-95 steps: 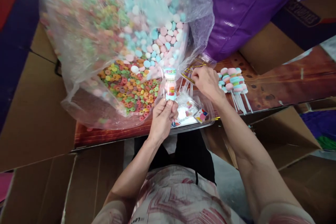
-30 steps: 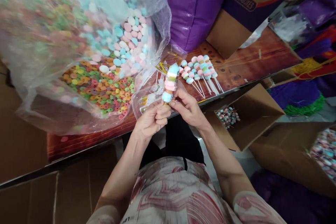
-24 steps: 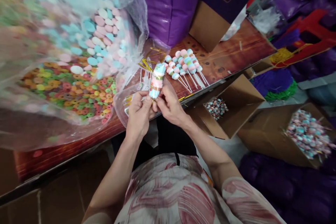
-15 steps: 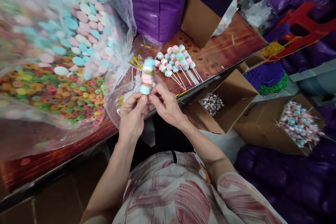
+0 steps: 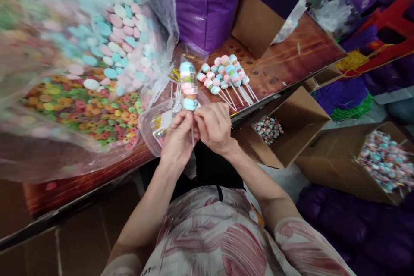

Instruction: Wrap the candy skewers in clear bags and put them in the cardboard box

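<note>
My left hand and my right hand meet just below a candy skewer of pastel blue, pink and white pieces in a clear wrapper. Both hands pinch its white stick and the wrapper's neck, and the skewer stands upright above them. Behind the hands lies a clear plastic tray holding printed wrappers. Beyond it, a row of finished-looking skewers lies on the brown table.
A big clear bag of ring sweets and pastel discs fills the left. Gold twist ties lie by the tray. Purple sacks and a cardboard box stand behind. Two open boxes of wrapped candies sit at right.
My right hand left the twist ties and joined the left at the skewer's stick. The view swung right, showing the boxes. The skewer tilted back upright.
</note>
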`<action>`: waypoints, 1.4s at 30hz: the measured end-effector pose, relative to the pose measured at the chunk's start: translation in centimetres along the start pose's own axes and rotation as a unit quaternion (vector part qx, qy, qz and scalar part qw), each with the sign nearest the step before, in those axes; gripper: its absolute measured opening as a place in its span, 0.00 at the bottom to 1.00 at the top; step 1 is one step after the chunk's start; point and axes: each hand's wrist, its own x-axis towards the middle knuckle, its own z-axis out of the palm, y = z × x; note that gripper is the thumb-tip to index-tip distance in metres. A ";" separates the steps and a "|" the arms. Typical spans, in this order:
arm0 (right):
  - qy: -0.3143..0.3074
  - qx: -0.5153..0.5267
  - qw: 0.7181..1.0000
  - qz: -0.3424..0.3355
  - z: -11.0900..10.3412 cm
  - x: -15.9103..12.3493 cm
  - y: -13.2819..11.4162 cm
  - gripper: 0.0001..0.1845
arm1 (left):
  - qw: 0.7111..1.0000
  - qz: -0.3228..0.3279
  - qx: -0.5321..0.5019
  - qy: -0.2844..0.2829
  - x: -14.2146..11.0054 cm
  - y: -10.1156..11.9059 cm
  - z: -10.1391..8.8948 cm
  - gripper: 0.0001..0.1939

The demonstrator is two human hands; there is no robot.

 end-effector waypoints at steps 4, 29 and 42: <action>0.008 0.051 0.995 0.086 -0.8 0.0 -1.3 0.10 | 0.997 0.021 0.036 -0.058 0.5 -0.5 0.9 0.13; 0.048 0.510 0.659 0.550 -8.1 -7.2 -0.9 0.16 | 0.826 0.194 0.471 -0.241 -0.8 -3.9 1.3 0.15; -0.138 0.025 0.973 0.183 -3.3 -1.5 1.9 0.07 | 0.602 0.298 0.736 0.084 3.2 1.3 -5.3 0.14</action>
